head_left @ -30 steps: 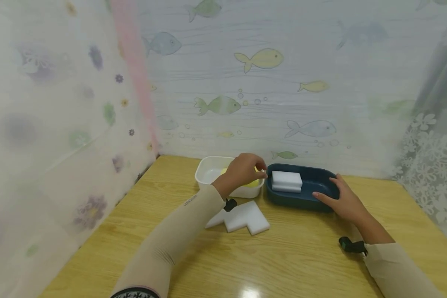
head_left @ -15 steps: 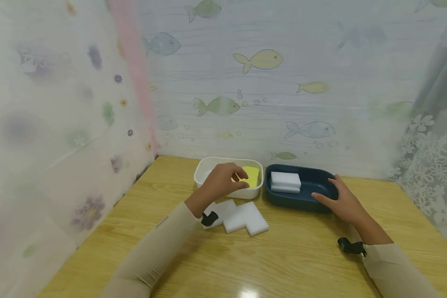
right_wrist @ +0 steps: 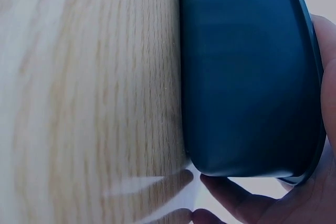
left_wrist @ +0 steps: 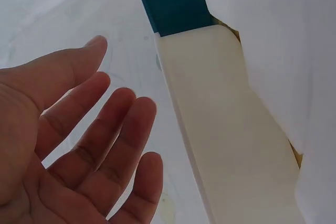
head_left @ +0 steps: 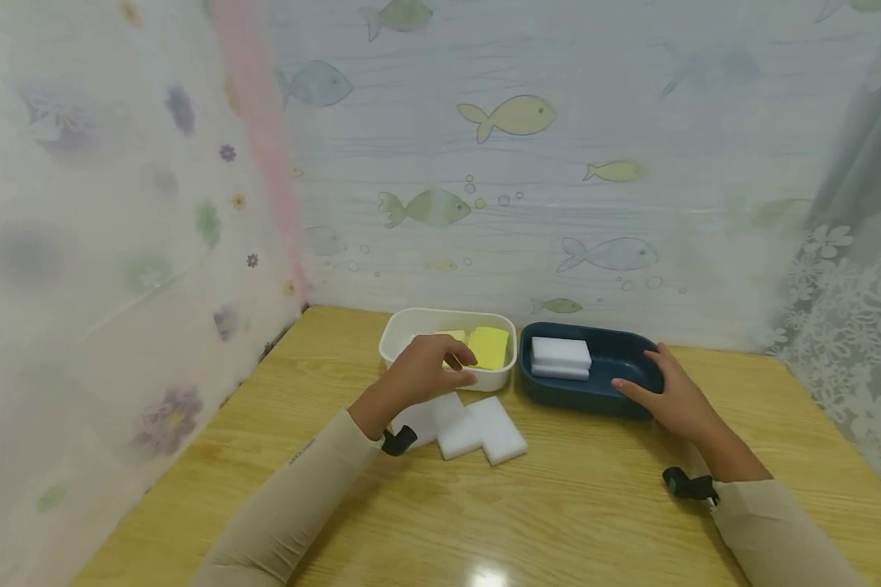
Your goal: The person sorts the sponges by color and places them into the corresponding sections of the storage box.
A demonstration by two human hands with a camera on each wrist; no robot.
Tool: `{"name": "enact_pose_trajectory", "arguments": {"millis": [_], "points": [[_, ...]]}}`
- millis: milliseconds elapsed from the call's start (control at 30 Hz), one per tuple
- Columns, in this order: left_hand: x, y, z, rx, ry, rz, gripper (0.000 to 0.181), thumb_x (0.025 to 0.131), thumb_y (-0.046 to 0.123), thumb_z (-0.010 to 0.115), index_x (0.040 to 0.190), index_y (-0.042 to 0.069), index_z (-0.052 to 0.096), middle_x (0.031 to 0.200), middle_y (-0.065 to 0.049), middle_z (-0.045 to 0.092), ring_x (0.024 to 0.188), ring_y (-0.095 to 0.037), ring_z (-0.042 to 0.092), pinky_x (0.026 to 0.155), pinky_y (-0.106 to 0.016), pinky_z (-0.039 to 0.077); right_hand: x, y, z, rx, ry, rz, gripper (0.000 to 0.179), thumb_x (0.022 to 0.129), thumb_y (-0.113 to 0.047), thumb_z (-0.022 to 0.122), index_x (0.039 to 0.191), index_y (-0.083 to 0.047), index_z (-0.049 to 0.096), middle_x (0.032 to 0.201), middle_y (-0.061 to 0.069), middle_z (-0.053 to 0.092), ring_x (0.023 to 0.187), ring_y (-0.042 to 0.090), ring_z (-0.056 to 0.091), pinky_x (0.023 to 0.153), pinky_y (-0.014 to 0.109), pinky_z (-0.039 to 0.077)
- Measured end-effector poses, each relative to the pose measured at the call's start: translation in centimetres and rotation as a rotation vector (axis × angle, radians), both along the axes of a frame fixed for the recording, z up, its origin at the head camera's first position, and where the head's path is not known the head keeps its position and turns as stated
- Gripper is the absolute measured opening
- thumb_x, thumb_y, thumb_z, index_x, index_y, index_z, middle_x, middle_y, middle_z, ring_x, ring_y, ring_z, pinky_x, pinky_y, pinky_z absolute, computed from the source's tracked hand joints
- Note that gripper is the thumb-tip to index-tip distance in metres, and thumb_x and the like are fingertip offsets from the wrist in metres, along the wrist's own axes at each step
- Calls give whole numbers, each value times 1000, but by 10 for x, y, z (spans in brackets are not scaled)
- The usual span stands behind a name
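Note:
My left hand (head_left: 428, 371) hovers over the front rim of a white plastic basin (head_left: 501, 380), fingers loosely bent and holding nothing. The left wrist view shows this hand (left_wrist: 89, 140) apart from the basin's wall (left_wrist: 205, 119). Inside the basin lie yellow sponges (head_left: 489, 348), partly hidden by the hand. My right hand (head_left: 679, 399) grips the right end of a dark blue basin (head_left: 580, 397), thumb at the near rim. Two white sponges (head_left: 560, 352) are stacked at that basin's left end. In the right wrist view fingers (right_wrist: 236, 195) touch the blue basin's (right_wrist: 252, 77) end.
Several white sponges (head_left: 499, 432) lie overlapping on the wooden table (head_left: 558, 514) in front of the white basin. The two basins stand side by side near the back edge. A fish-patterned curtain (head_left: 514, 204) hangs behind, a flowered one (head_left: 132, 326) at left.
My left hand has drawn back left and toward me from the white basin's right end, uncovering the yellow sponges. The right hand keeps its place on the blue basin.

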State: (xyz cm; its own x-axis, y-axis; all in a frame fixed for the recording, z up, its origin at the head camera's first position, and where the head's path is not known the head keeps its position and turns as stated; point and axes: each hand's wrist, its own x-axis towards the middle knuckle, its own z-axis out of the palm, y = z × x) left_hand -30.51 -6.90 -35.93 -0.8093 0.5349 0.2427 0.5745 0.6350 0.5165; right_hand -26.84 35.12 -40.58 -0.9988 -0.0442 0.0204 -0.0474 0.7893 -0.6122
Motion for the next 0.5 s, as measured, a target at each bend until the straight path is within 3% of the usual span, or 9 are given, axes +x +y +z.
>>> {"name": "enact_pose_trajectory", "arguments": {"millis": [333, 500], "points": [[4, 8, -5, -90, -115, -110, 22, 90, 25, 83, 109, 14, 80, 101, 8, 77, 100, -10, 69, 90, -30, 55, 0, -1, 0, 7, -1, 0, 111, 97, -68, 58, 165, 1, 4, 170, 23, -19, 150, 62, 5, 107, 83, 20], [6, 10, -12, -130, -128, -139, 26, 88, 25, 85, 111, 14, 80, 105, 8, 77, 99, -9, 67, 92, -28, 54, 0, -1, 0, 10, 3, 7, 109, 98, -66, 58, 165, 1, 5, 170, 24, -18, 150, 62, 5, 107, 83, 20]]}}
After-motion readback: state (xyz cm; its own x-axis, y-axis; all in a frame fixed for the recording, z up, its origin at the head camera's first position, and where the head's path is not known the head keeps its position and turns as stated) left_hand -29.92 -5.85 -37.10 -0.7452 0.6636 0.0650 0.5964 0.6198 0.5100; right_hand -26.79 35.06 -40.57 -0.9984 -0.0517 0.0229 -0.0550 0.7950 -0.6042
